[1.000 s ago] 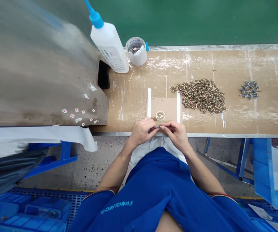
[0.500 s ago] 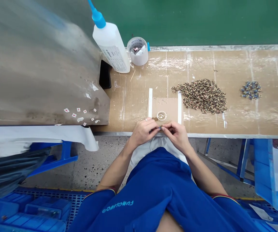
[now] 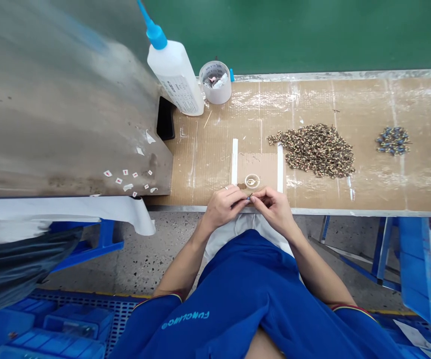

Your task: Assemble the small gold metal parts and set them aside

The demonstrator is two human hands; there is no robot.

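My left hand and my right hand meet at the table's front edge. Between their fingertips is a small blue and gold piece, pinched from both sides. Just beyond the fingers, a small round dish sits on a cardboard pad with white strips at its sides. To the right lies a large heap of small brown and gold pieces. Farther right is a smaller pile of blue pieces.
A white bottle with a blue nozzle, a tape roll holding scraps and a black phone-like object stand at the back left. A metal surface with small stickers is at the left. A blue bin is at the lower right.
The view has shifted slightly, so the table items appear a little farther right and lower. Both hands keep nearly the same pinch on the small piece.
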